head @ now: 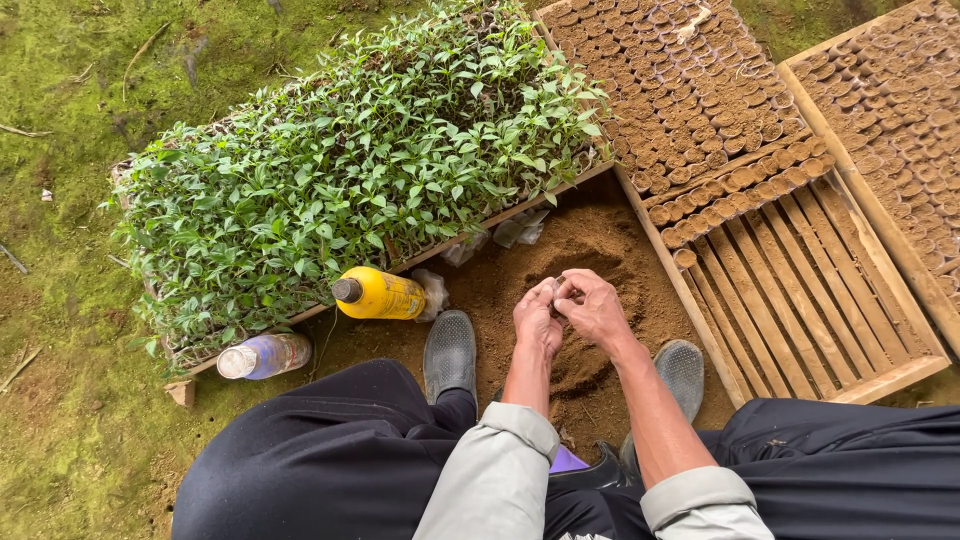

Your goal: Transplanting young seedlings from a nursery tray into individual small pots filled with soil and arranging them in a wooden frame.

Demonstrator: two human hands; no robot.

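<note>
Pinching a small soil plug (556,289) between both hands' fingertips (570,297).

L hand (537,318) + R hand (596,308) together, pinching small soil plug (557,287) | over soil pile (590,250) | seedling tray (350,170) left

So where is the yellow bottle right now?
The yellow bottle lies on its side at the near edge of the seedling tray, left of the person's hands, just beyond the left shoe.
</note>
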